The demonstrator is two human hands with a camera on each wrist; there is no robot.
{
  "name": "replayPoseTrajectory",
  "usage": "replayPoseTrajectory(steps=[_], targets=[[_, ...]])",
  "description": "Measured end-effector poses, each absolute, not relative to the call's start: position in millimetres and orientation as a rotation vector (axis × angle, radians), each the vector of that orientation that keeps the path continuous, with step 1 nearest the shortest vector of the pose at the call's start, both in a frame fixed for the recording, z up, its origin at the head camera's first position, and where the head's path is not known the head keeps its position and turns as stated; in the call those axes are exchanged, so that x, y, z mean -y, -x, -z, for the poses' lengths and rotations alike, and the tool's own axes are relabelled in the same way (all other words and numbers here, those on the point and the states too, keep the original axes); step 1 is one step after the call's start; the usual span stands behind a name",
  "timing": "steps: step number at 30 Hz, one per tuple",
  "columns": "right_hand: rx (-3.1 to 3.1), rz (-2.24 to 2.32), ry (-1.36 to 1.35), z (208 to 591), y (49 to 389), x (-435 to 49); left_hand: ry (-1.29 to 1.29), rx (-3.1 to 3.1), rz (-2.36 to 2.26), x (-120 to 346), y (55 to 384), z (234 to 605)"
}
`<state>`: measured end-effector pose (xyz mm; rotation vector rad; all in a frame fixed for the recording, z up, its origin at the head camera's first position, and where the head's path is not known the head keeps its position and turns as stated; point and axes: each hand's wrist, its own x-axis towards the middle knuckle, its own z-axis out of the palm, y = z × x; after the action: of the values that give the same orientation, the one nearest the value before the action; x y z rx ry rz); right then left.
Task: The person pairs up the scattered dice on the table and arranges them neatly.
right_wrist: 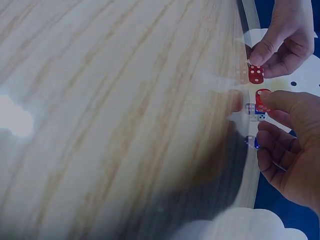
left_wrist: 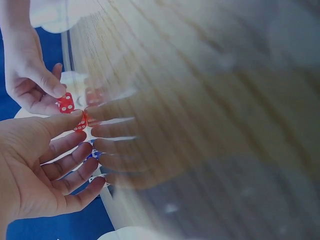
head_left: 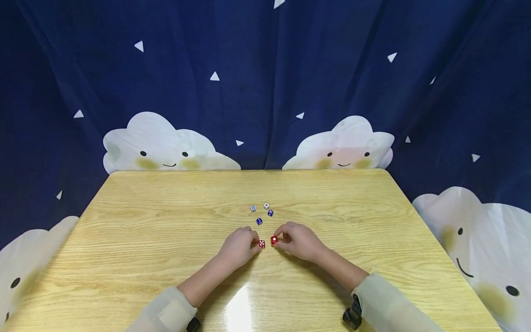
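The left hand (head_left: 239, 247) is grasping the left red die (head_left: 262, 244), pinching it between thumb and forefinger, while its remaining fingers (left_wrist: 75, 161) are spreading in a loose bend. The right hand (head_left: 302, 242) is likewise pinching the right red die (head_left: 274, 240) between thumb and forefinger. Both red dice are sitting near each other, with a narrow gap running between them, over the middle of the wooden desk (head_left: 166, 207); whether either one is touching the wood, I cannot tell. The left red die is showing several white pips on top, and the right red die is showing a single large white one.

Beyond the hands, four more dice are lying in a loose group. The nearer blue die (head_left: 259, 221) is resting closest to the red pair, and the farther blue die (head_left: 270, 212) is lying behind it and to the right. A red-pipped white die (head_left: 266, 206) is lying just behind the farther blue die, and a blue-pipped white die (head_left: 253, 209) is resting to the left. A navy curtain (head_left: 265, 83) with smiling white clouds is hanging behind the desk
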<state>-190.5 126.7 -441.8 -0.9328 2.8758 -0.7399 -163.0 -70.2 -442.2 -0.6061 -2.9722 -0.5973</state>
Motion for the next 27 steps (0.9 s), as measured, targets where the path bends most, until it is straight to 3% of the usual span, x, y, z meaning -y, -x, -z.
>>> replayPoseTrajectory(steps=[27], targets=[[-2.857, 0.796, 0.925, 452.1, 186.9, -115.6, 0.624, 2.965, 0.561, 68.7, 163.8, 443.1]])
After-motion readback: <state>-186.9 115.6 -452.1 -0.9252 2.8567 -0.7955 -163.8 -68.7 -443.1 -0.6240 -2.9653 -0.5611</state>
